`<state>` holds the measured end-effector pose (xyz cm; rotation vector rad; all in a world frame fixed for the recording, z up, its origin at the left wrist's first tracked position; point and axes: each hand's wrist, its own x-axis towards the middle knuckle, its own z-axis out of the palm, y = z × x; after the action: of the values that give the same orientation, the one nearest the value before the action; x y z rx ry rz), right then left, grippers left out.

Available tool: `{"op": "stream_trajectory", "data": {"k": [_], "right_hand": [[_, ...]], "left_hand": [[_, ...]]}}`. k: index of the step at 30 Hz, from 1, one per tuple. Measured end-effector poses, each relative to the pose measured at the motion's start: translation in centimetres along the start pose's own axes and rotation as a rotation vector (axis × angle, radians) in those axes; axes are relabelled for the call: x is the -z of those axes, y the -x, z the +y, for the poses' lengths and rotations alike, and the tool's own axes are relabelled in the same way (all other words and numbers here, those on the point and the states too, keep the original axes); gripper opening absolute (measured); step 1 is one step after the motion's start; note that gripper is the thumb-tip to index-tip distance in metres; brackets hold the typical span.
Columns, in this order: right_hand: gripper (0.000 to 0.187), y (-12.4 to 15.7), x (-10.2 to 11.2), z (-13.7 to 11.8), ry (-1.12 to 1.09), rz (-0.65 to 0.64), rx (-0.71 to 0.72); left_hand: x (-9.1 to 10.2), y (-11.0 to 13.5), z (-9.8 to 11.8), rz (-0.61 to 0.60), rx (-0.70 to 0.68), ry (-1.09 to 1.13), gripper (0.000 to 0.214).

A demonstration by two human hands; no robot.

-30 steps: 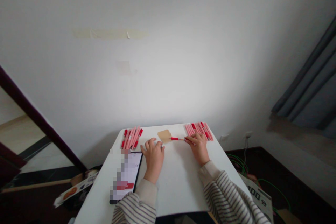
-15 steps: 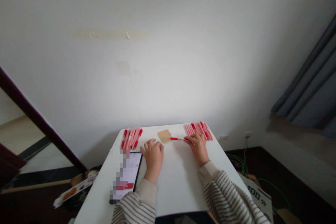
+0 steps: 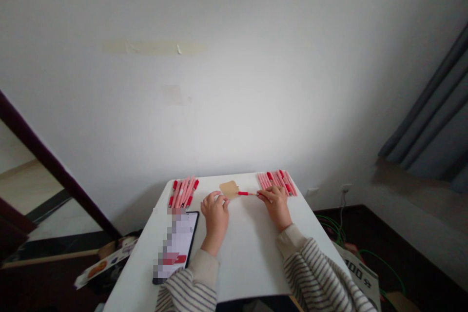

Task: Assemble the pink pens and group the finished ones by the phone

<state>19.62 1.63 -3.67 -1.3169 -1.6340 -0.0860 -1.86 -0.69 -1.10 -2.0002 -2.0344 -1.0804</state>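
Note:
My right hand [image 3: 276, 204] pinches the right end of a slim pen [image 3: 243, 193] with a red section, which points left. Its left end meets the edge of a tan, squarish piece [image 3: 229, 188], perhaps paper, on the tabletop. My left hand [image 3: 216, 212] is at the near left edge of that piece, its fingers curled and drawn together. What lies between those fingertips is too small to make out. Just beyond my right hand lies a row of pink and red pens [image 3: 274, 179]. Another group of pink and red pens [image 3: 183, 192] is at the far left of the table.
A phone [image 3: 179, 241], partly blurred out, lies on the white table [image 3: 252, 263] left of my left forearm. Behind the table rises a pale wall [image 3: 234, 107]. Green cables [image 3: 331, 224] and a printed box [image 3: 360, 273] are on the floor at the right.
My left hand has shifted slightly right, and its spread fingers have drawn together near the tan piece. My right hand and the pen have hardly moved.

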Motion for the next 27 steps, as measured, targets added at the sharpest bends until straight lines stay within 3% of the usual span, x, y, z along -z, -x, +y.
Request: {"op": "stream_trajectory", "data": {"k": [7,27], "right_hand": [[0.017,0.01,0.15,-0.26,-0.027,-0.033,0.040],[0.013,0.15,-0.36,0.31,-0.031,-0.045,0.061]], "left_hand": [[-0.07,-0.07,-0.12,0.044,-0.029,0.075,0.013],[-0.02,-0.05,-0.06,0.026,-0.025,0.056,0.013]]}}
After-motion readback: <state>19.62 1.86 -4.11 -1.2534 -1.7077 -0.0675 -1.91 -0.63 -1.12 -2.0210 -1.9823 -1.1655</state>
